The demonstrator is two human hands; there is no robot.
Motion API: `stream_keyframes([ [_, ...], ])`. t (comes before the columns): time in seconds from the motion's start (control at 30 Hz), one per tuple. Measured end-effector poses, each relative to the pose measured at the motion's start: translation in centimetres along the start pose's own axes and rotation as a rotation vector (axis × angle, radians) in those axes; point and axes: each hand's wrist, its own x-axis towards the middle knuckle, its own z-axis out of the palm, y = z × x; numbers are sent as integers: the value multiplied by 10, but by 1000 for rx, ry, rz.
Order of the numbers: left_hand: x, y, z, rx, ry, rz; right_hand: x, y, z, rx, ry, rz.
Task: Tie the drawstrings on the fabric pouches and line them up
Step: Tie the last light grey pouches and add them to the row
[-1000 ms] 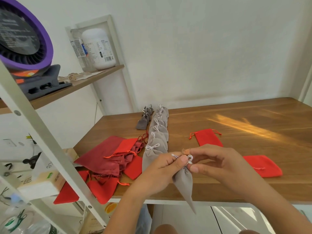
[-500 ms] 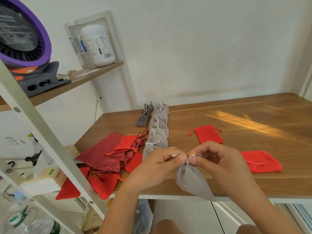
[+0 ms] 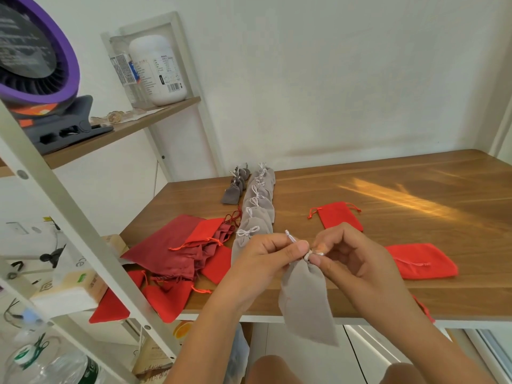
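**Knot may slip loose**

Head view: the left hand point(image 3: 266, 256) pinches the pale cord drawstring point(image 3: 291, 236). The right hand point(image 3: 352, 256) pinches the gathered neck of the soft grey fabric pouch point(image 3: 304, 297), which hangs at the near edge of the wooden table point(image 3: 388, 189). A loosened pinch could undo the knot or drop the pouch.

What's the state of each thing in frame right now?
held grey pouch: neck gathered, hanging in the air
drawstring: end sticking up above left fingers
left grip: pinches drawstring
right grip: pinches pouch neck
grey pouch row: tied with bows, lined up
dark grey pouches: cinched, short row
far red pouch: flat, untied
near red pouch: flat
red pile: heaped, untied
white bottle: upright
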Motion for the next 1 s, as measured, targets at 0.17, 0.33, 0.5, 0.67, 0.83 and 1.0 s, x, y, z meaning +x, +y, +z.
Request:
stream_keyframes([
  [0.17,0,1,1,-21,16,41,1,-3,-1,-16,35,-120],
  [0.33,2,2,2,64,94,40,7,-5,-2,-268,15,-244],
  [0.5,2,8,8,127,155,50,12,3,-5,-520,96,-393],
  [0.67,5,9,5,167,168,48,13,3,-4,-568,93,-407],
  [0.83,3,11,8,104,196,-45,12,1,-8,-621,76,-414],
  [1.0,7,12,13,-31,266,-211,13,6,-9,-720,65,-497],
])
